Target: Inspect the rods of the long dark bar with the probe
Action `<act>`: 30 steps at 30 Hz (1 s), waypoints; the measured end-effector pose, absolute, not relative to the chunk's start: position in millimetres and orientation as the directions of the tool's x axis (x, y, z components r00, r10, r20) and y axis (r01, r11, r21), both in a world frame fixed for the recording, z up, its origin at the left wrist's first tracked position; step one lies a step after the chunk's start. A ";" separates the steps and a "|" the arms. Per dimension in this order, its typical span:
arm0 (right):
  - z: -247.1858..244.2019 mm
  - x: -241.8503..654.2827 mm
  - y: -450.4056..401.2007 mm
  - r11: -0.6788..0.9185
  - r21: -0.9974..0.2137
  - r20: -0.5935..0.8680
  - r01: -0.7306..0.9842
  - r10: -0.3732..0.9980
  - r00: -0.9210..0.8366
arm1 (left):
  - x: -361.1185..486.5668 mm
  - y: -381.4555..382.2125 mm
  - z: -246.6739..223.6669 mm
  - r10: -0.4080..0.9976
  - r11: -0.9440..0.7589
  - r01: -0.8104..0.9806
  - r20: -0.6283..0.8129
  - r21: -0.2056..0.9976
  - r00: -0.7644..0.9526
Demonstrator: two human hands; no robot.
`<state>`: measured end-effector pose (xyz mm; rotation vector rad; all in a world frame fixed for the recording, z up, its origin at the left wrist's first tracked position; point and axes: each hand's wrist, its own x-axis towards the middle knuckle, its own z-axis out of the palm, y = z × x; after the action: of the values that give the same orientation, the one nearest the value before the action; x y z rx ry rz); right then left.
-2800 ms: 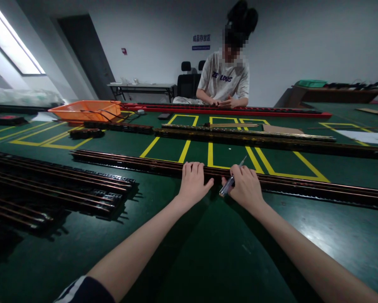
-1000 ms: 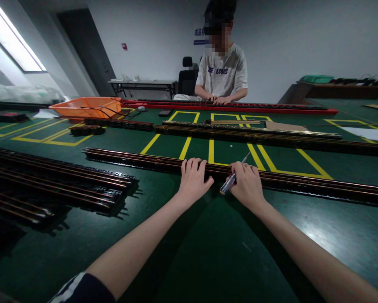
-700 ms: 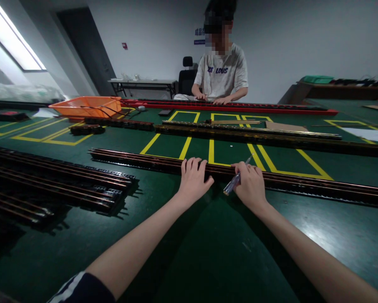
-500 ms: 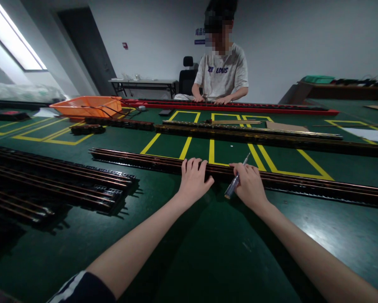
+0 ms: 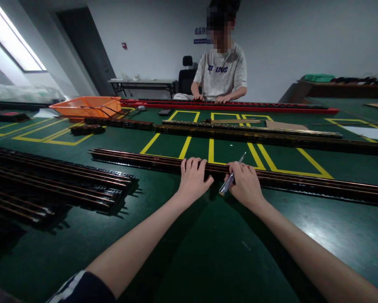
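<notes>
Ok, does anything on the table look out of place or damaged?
A white speck sits alone on the green tabletop between yellow tape lines, beyond the right hand; I can't tell whether it's a loose part or a mark. Otherwise nothing looks spilled, and the black rail under that hand looks straight.

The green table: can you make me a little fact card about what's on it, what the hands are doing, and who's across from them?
Table: green, with yellow lines
Left hand: resting on a long dark rail with copper-coloured rods
Right hand: holding a slim tool, at the same rail
Tool tip: thin, pointing away from the wearer
On the left: more dark rails, side by side
Further back: an orange basket
Across: a person in a printed shirt, hands at a long red tray
</notes>
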<state>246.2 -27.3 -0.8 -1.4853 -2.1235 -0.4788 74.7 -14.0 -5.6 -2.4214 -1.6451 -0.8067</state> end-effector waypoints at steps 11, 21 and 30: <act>-1.0 247.9 -28.5 0.251 -0.129 0.621 0.959 0.775 -0.119 | 73.0 -14.3 -4.2 0.839 -0.430 0.875 0.458 0.223 0.296; -1.1 254.7 -28.7 0.388 -0.194 0.618 0.901 0.762 -0.195 | 73.8 -13.3 -7.0 0.842 -0.415 0.883 0.460 0.219 0.282; -1.9 249.2 -28.1 0.341 0.002 0.624 0.940 0.734 -0.268 | 74.1 -13.6 -6.7 0.839 -0.419 0.882 0.464 0.217 0.285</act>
<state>249.2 -28.1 -1.9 -1.4589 -2.0835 -0.5131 74.1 -13.6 -6.7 -2.4515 -1.6457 -0.8038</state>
